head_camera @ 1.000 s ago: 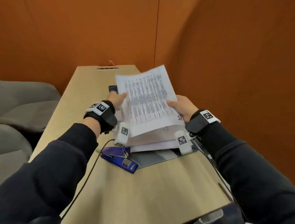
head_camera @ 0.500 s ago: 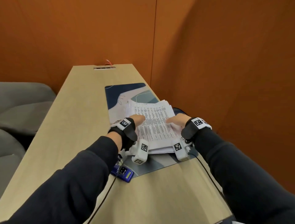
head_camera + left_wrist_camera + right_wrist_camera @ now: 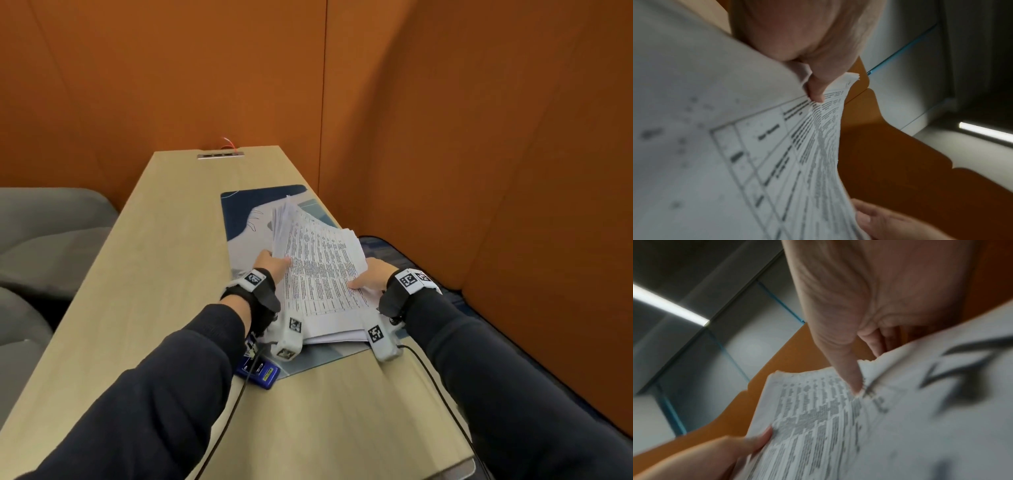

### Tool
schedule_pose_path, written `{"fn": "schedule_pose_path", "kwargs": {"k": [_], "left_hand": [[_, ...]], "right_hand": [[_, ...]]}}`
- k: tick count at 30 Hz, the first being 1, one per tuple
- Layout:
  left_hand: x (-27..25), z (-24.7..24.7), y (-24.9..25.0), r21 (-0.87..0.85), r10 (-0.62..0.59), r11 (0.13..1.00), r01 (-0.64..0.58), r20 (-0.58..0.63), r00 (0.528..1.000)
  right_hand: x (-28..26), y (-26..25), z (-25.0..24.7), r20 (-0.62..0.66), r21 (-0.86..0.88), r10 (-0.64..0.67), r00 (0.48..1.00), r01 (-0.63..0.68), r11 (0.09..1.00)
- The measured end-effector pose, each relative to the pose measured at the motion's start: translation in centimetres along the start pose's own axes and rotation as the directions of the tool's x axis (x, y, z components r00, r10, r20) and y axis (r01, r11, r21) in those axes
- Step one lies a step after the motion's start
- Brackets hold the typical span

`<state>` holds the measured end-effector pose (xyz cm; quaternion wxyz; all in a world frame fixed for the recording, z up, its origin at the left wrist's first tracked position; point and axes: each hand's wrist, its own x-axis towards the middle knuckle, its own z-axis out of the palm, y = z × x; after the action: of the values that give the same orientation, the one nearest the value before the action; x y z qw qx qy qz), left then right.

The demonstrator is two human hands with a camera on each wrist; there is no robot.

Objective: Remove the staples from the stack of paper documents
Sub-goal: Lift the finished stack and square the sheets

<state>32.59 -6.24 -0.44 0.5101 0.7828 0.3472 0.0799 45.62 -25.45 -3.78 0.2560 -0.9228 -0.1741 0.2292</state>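
A thick stack of printed paper documents (image 3: 318,274) is tilted up at its far end above the blue desk mat (image 3: 239,205). My left hand (image 3: 272,263) grips the stack's left edge, thumb on the top sheet (image 3: 816,91). My right hand (image 3: 368,277) grips the right edge, with its thumb (image 3: 846,369) pressed on the printed page (image 3: 818,418). The near end of the stack rests low by my wrists. A blue staple remover or stapler (image 3: 258,370) lies on the table under my left wrist, partly hidden. No staple is visible.
The narrow wooden table (image 3: 164,274) runs away from me to an orange wall (image 3: 479,171). Grey seats (image 3: 41,240) stand to the left. A socket strip (image 3: 221,156) sits at the table's far end. Cables (image 3: 442,394) trail from both wrists.
The stack was held up, then laid down flat on the mat. Now both hands are lifting its far end again, and the sheets fan apart at the left edge.
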Motion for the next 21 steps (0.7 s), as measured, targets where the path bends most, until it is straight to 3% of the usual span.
{"fn": "schedule_pose_path", "kwargs": {"k": [2, 3, 5, 7, 8, 10, 13, 15, 17, 18, 21], "left_hand": [[-0.9, -0.2, -0.1, -0.105, 0.088, 0.99, -0.09, -0.027, 0.996], [-1.5, -0.8, 0.1, -0.163, 0.144, 0.975, -0.148, -0.038, 0.989], [-2.4, -2.3, 1.1, -0.31, 0.262, 0.911, -0.271, -0.071, 0.963], [-3.7, -3.8, 2.7, -0.368, 0.407, 0.822, -0.434, -0.152, 0.901], [-4.5, -4.2, 3.9, -0.368, 0.47, 0.777, -0.51, -0.199, 0.86], [-6.0, -4.4, 6.2, -0.288, 0.581, 0.699, -0.655, -0.306, 0.754], [-7.6, -4.1, 7.9, -0.093, 0.665, 0.577, -0.812, -0.523, 0.533], [-8.0, -4.2, 7.6, -0.071, 0.689, 0.501, -0.862, -0.57, 0.447], [-8.1, -4.4, 6.8, -0.117, 0.711, 0.47, -0.875, -0.538, 0.453], [-8.1, -4.4, 6.3, -0.176, 0.705, 0.477, -0.861, -0.508, 0.495], [-7.4, -4.9, 4.7, -0.446, 0.589, 0.557, -0.7, -0.381, 0.712]], "right_hand": [[-0.4, 1.4, -0.6, -0.003, 0.264, -0.002, 1.0, 0.003, 0.965], [-1.1, 1.8, -1.2, -0.036, 0.465, 0.017, 0.999, 0.001, 0.886], [-2.6, 2.1, -2.8, -0.145, 0.763, 0.033, 0.989, 0.091, 0.64], [-5.2, 0.5, -4.8, -0.189, 0.882, -0.104, 0.976, 0.216, 0.42], [-6.2, -0.7, -5.7, -0.217, 0.884, -0.196, 0.956, 0.278, 0.376], [-8.5, -3.9, -7.1, -0.385, 0.799, -0.318, 0.866, 0.485, 0.355], [-11.3, -7.3, -8.1, -0.604, 0.653, -0.308, 0.735, 0.678, 0.337], [-12.2, -8.0, -8.3, -0.653, 0.594, -0.336, 0.679, 0.734, 0.329], [-12.7, -7.8, -8.1, -0.646, 0.592, -0.348, 0.68, 0.734, 0.334], [-12.6, -7.4, -7.8, -0.617, 0.602, -0.368, 0.695, 0.719, 0.349], [-12.2, -5.8, -6.3, -0.445, 0.65, -0.439, 0.781, 0.618, 0.442]]}}
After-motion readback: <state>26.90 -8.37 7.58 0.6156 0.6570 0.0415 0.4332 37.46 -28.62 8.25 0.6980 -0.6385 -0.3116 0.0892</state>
